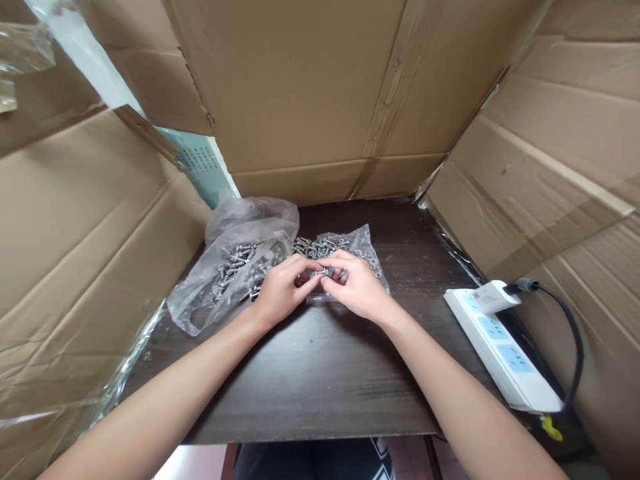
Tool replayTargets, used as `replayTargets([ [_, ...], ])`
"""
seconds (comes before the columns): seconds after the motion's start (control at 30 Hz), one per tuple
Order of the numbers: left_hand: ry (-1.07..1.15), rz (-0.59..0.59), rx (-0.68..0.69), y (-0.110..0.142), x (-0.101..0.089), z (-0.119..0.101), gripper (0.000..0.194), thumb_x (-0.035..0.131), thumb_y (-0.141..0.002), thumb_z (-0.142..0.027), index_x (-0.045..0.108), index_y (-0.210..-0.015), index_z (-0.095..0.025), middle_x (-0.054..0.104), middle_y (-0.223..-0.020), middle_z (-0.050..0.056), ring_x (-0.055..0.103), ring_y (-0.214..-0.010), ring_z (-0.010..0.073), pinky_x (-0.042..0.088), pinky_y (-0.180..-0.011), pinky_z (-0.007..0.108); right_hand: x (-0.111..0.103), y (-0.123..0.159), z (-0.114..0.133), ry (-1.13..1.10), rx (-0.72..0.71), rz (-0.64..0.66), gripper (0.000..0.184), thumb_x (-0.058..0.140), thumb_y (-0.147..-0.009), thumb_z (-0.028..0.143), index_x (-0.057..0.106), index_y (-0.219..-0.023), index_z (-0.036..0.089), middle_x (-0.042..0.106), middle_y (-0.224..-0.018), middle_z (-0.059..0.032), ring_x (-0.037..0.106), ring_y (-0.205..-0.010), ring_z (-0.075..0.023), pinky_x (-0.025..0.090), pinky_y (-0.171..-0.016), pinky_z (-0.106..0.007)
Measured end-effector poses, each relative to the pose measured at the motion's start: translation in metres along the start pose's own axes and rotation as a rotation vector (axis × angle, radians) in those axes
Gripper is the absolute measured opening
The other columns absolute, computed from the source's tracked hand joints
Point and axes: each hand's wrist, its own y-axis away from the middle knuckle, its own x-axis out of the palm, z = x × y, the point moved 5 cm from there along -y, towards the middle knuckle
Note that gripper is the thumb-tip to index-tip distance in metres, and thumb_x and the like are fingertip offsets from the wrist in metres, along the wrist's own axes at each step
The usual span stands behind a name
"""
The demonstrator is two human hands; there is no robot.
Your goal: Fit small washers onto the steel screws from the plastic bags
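Between my two hands is a small silvery bolt, lying roughly sideways. My left hand pinches one end of it between thumb and fingers. At its other end, the thumb and fingers of my right hand close on it. Just behind my hands lies a heap of metal bolts. Loose washers and nuts rest on a flat clear plastic bag to the right. On the left, a larger cloudy plastic bag has several bolts in it.
The dark wooden tabletop has cardboard walls at the left, back and right. A white power strip with a plugged-in adapter and a black cable lies along the right edge.
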Motion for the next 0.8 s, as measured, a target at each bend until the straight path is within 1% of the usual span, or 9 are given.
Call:
replayTargets([
  [0.23, -0.002, -0.005, 0.005, -0.0004, -0.0007, -0.0008, 0.006, 0.065, -0.098, -0.021, 0.069, -0.102, -0.018, 0.069, -0.091, 0.002, 0.063, -0.071, 0.0113, 0.053, -0.065, 0.021, 0.0006, 0.0005, -0.0021, 0.007, -0.013, 0.011, 0.038, 0.062, -0.082, 0.007, 0.080, -0.112, 0.021, 0.066, -0.103, -0.0040, 0.056, -0.067, -0.0099, 0.050, -0.068, -0.028],
  [0.4, 0.004, -0.010, 0.011, -0.0005, -0.0007, -0.0008, 0.005, 0.066, -0.097, -0.019, 0.069, -0.101, -0.017, 0.068, -0.091, 0.002, 0.062, -0.070, 0.0107, 0.053, -0.064, 0.020, 0.0009, 0.0006, -0.0040, 0.004, -0.014, -0.003, 0.034, 0.062, -0.084, 0.010, 0.081, -0.111, 0.019, 0.065, -0.102, -0.0045, 0.056, -0.066, -0.0098, 0.049, -0.067, -0.028],
  [0.53, 0.007, 0.002, -0.001, -0.0008, 0.0001, 0.0000, 0.007, 0.067, -0.097, -0.020, 0.070, -0.102, -0.017, 0.069, -0.092, 0.003, 0.064, -0.073, 0.0119, 0.053, -0.063, 0.020, 0.0010, 0.0004, -0.0042, -0.003, -0.003, -0.010, 0.032, 0.063, -0.084, 0.012, 0.081, -0.109, 0.020, 0.066, -0.099, -0.0042, 0.055, -0.066, -0.0103, 0.049, -0.066, -0.028],
  [0.67, 0.006, 0.005, -0.007, -0.0009, 0.0009, 0.0011, 0.008, 0.067, -0.097, -0.022, 0.071, -0.102, -0.017, 0.071, -0.095, 0.005, 0.065, -0.074, 0.0127, 0.054, -0.063, 0.021, 0.0008, 0.0000, -0.0041, -0.007, 0.009, -0.020, 0.027, 0.063, -0.085, 0.014, 0.081, -0.105, 0.019, 0.067, -0.100, -0.0046, 0.056, -0.066, -0.0104, 0.050, -0.067, -0.029],
  [0.8, 0.003, -0.007, -0.009, -0.0011, 0.0007, 0.0019, 0.008, 0.066, -0.097, -0.022, 0.071, -0.102, -0.018, 0.069, -0.093, 0.003, 0.063, -0.071, 0.0119, 0.054, -0.063, 0.021, -0.0001, -0.0002, -0.0025, 0.018, 0.003, -0.043, 0.024, 0.064, -0.086, 0.017, 0.079, -0.105, 0.019, 0.068, -0.100, -0.0046, 0.059, -0.069, -0.0121, 0.051, -0.070, -0.030],
])
